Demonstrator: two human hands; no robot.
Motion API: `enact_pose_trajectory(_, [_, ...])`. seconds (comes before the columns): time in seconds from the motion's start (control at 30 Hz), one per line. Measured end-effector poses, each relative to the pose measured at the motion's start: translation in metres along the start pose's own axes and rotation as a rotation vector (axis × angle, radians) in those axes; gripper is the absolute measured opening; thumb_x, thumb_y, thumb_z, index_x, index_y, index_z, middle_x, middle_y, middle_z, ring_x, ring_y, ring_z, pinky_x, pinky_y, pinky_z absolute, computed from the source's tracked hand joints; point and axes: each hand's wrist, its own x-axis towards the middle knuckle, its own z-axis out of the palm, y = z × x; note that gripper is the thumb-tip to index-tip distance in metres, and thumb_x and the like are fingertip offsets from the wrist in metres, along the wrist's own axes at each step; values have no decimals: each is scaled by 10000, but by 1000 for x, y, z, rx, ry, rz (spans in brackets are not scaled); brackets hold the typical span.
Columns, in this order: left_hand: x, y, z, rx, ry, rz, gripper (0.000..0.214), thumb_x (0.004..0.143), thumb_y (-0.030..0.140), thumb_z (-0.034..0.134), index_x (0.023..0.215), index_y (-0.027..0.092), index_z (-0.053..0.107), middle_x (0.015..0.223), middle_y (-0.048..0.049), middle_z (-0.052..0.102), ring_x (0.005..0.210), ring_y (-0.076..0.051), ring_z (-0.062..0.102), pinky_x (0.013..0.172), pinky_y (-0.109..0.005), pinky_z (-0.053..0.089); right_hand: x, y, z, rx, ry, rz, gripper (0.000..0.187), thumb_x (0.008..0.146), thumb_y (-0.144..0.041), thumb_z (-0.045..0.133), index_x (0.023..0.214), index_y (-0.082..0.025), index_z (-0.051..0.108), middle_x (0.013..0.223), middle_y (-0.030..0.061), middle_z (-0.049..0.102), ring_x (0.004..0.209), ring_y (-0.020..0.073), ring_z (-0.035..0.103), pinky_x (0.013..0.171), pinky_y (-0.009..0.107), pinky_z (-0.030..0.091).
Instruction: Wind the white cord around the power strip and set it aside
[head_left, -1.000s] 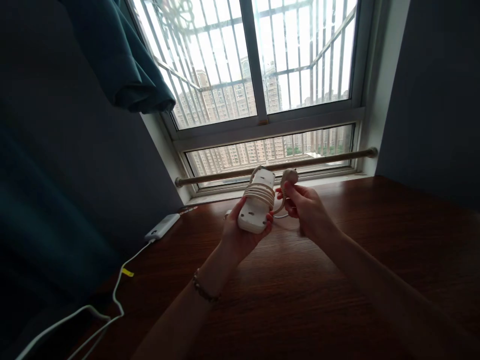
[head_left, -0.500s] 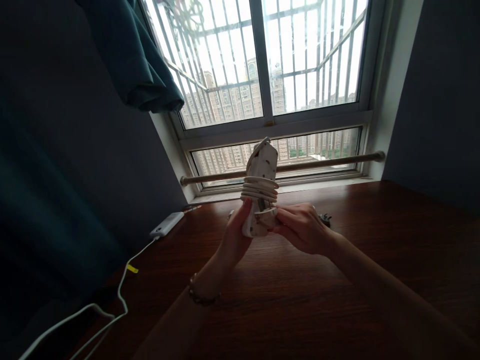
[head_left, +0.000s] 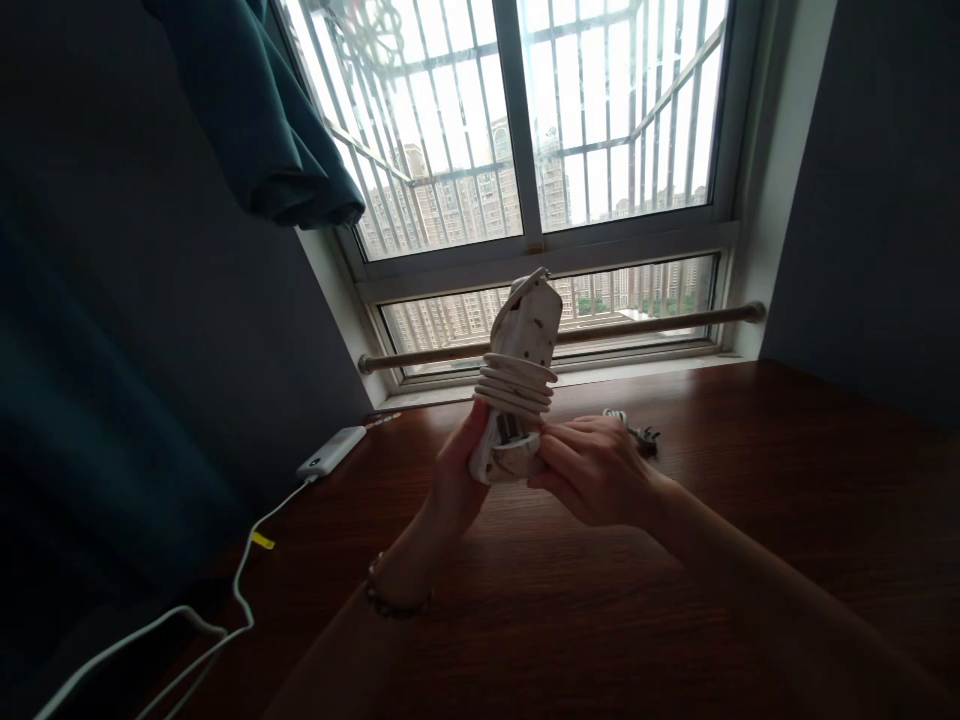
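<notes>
Power strip [head_left: 538, 325] is raised above the brown table [head_left: 675, 610], in front of the window, tilted with its far end up. White cord [head_left: 517, 385] is wound around its middle in several turns; a further length runs along the left edge to the far tip.

Left hand [head_left: 459, 468] grips the near end from the left, thumb along the side; its other fingers are hidden behind the strip. Right hand [head_left: 596, 470] pinches the pale plug [head_left: 516, 460] at its right side, against the strip's near end. Pins show as dull metal just short of the turns (whether they touch the cord, cannot tell). Right fingertips are partly covered.

Beyond the right hand, on the table, lies a dark plug [head_left: 647, 440] with a bundled white lead [head_left: 616, 415], partly blocked by the hand.

Far left: white box [head_left: 331, 452], small round dark mark on its near end, cable [head_left: 241, 590] with yellow tag [head_left: 262, 540] running off the near left edge. Lower left corner too dark to read.
</notes>
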Motion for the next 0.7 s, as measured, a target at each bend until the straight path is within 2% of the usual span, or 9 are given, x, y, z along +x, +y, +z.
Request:
enact_pose_trajectory(0.1, [2,-2,-2,-22,43,26,274,764,385,573,813,135,677,693,-28,660,746,-188,630,703,-273,499,-1,-2,5,-36,69,49,214,855,-318,444,722,-154,482,690,17,552,584,123,485,511,272,281])
enact_pose_trajectory(0.23, [3,-3,-3,-50,67,11,270,798,370,535,810,141,677,687,-22,663,767,-190,633,723,-279,501,-3,-7,11,-80,157,35,177,865,-271,442,836,-115,519,744,66,590,654,145,541,533,259,341])
enact_pose_trajectory(0.4, [3,-2,-1,-61,82,-5,258,837,306,486,776,137,671,659,-21,653,785,-188,632,749,-277,495,-5,-14,15,-166,192,51,169,866,-233,436,897,-88,518,764,93,603,674,165,558,565,274,378])
enact_pose_trajectory(0.53, [2,0,0,-60,83,-11,260,844,297,476,785,129,666,662,-23,645,756,-178,628,736,-271,494,-4,-17,15,-145,175,102,154,869,-238,422,869,-120,521,762,76,609,665,150,550,565,264,367])
enact_pose_trajectory(0.7, [2,4,0,-74,38,-56,252,834,319,498,818,122,654,676,-28,635,722,-170,618,689,-269,503,0,-16,11,-50,169,252,199,862,-268,430,710,-153,484,608,13,541,520,107,473,500,245,295])
